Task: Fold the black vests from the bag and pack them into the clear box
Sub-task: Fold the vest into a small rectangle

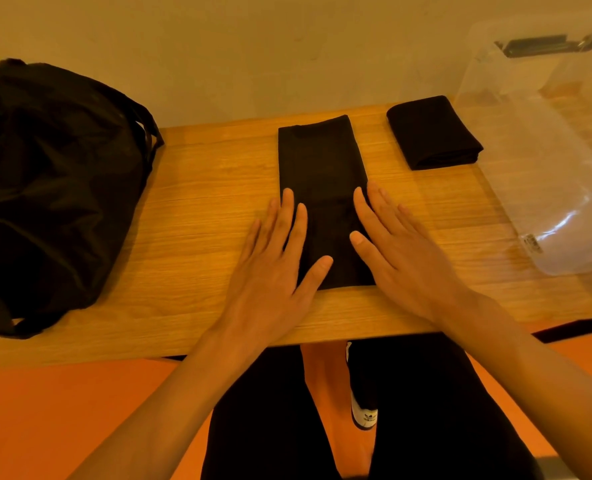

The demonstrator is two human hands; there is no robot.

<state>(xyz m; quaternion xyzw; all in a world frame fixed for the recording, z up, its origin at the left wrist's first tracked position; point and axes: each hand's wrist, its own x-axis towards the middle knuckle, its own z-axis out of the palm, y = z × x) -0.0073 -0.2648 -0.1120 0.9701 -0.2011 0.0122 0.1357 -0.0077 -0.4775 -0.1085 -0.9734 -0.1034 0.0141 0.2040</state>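
A black vest, folded into a long narrow strip, lies lengthwise in the middle of the wooden table. My left hand presses flat on its near left edge, fingers straight and spread. My right hand lies flat on its near right edge. A second black vest, folded into a small square, sits at the back right. The clear box stands at the right end of the table. The black bag slumps at the left end.
A wall runs close behind the table. The table's front edge is just under my wrists; below it are my legs in black trousers, a white shoe and an orange floor. Bare wood lies between the bag and the long vest.
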